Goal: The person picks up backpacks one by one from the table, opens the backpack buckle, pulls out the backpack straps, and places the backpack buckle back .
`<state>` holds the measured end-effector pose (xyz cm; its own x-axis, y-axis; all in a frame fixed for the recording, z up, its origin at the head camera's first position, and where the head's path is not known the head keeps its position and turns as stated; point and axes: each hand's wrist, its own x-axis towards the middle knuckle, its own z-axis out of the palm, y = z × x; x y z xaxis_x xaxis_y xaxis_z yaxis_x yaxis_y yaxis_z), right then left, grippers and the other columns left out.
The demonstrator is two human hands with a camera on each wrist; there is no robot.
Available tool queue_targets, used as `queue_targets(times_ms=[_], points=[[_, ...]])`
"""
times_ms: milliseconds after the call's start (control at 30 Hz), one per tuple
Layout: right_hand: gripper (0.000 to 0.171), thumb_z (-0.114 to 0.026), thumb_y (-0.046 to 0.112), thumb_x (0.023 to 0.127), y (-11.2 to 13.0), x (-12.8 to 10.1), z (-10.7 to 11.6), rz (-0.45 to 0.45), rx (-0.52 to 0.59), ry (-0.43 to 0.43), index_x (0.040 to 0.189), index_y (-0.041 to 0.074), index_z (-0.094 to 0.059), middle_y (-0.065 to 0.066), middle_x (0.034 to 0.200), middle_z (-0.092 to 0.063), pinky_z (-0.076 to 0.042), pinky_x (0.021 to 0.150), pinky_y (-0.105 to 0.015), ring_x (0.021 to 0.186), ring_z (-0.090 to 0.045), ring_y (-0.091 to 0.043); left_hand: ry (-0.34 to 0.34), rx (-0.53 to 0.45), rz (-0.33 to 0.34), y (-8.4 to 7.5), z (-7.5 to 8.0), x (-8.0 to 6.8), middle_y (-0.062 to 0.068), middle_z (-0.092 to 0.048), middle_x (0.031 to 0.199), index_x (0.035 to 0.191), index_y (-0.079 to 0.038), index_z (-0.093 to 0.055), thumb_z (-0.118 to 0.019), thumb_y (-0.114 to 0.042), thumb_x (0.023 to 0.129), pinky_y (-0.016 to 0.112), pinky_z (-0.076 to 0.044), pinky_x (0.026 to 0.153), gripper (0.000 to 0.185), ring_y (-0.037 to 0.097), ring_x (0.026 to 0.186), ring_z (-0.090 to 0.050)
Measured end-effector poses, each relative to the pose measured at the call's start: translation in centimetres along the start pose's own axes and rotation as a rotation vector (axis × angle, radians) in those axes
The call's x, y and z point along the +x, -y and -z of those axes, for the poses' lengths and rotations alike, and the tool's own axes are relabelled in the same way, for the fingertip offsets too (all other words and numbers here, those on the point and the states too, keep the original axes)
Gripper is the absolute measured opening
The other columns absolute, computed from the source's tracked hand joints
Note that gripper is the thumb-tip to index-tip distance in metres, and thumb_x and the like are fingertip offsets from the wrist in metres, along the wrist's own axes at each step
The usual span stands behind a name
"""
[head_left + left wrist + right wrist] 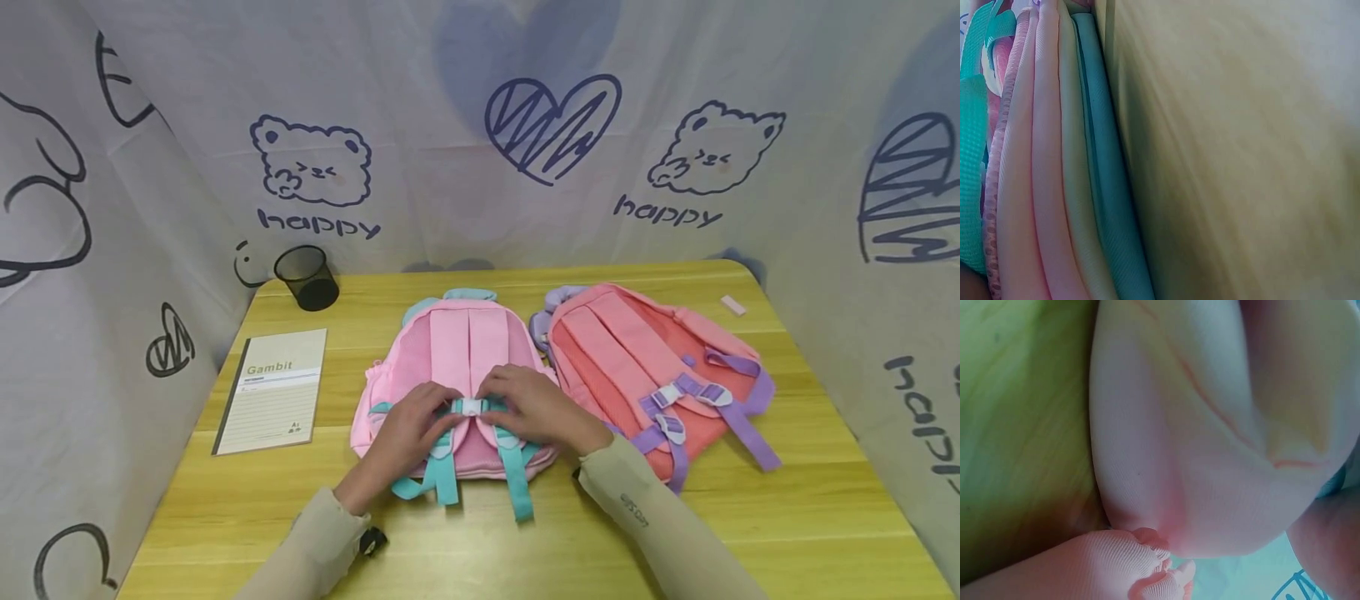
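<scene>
A light pink backpack (412, 350) lies with its shoulder straps facing up in the head view. Across those straps sits a white buckle (471, 407) on short teal webbing. My left hand (408, 433) pinches the buckle's left end between thumb and fingers. From the other side, my right hand (536, 406) pinches its right end. Loose teal strap ends (516, 479) hang toward the near table edge. The left wrist view shows the backpack's layered edge (1047, 162) and a teal strap (971, 162). Pink fabric (1166, 456) fills much of the right wrist view.
A coral backpack (615, 333) with purple straps lies close on the right. To the left is a Gambit notebook (273, 392), with a black mesh cup (315, 292) behind it. A small pink block (733, 305) sits at the back right. Printed curtains surround the wooden table (480, 542).
</scene>
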<state>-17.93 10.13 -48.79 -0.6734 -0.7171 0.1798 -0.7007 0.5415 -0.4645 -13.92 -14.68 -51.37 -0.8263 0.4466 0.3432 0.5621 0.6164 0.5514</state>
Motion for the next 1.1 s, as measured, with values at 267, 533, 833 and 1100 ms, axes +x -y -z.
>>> queue_targets(times_ms=[267,533,833,1100], points=[[0.028,-0.077,0.037,0.094,0.4,0.1,0.0,-0.018,-0.043,-0.035,0.115,0.019,-0.074,0.005,0.110,-0.070,-0.054,0.091,-0.033,0.101,-0.063,-0.011,-0.005,-0.012,-0.002,0.1,0.0,0.0,-0.002,-0.068,0.114,0.122,-0.016,-0.066,-0.071,-0.025,0.100,0.038,-0.056,0.095,0.024,0.014,0.108,-0.063],[0.026,-0.082,0.039,0.089,1.0,0.4,-0.2,0.003,-0.052,-0.121,0.105,0.019,-0.076,0.007,0.100,-0.071,-0.053,0.081,-0.030,0.092,-0.062,-0.010,-0.020,-0.007,-0.011,0.0,-0.1,0.0,-0.002,-0.069,0.114,0.121,-0.016,-0.067,-0.071,-0.025,0.099,0.039,-0.056,0.095,0.024,0.014,0.108,-0.063],[0.025,-0.083,0.043,0.087,0.9,0.3,-0.9,-0.028,-0.088,-0.143,0.100,0.022,-0.076,0.010,0.095,-0.070,-0.051,0.076,-0.026,0.086,-0.058,-0.007,-0.017,-0.006,-0.002,0.0,-0.3,-0.1,-0.002,-0.069,0.113,0.120,-0.016,-0.068,-0.071,-0.026,0.100,0.038,-0.056,0.094,0.023,0.013,0.107,-0.064],[0.022,-0.083,0.040,0.087,0.8,0.4,-1.3,-0.014,-0.077,-0.162,0.097,0.022,-0.077,0.010,0.092,-0.070,-0.050,0.073,-0.025,0.083,-0.058,-0.007,-0.016,-0.009,0.003,0.0,-0.4,-0.2,-0.003,-0.070,0.111,0.119,-0.016,-0.068,-0.072,-0.026,0.099,0.036,-0.056,0.091,0.023,0.012,0.103,-0.063]])
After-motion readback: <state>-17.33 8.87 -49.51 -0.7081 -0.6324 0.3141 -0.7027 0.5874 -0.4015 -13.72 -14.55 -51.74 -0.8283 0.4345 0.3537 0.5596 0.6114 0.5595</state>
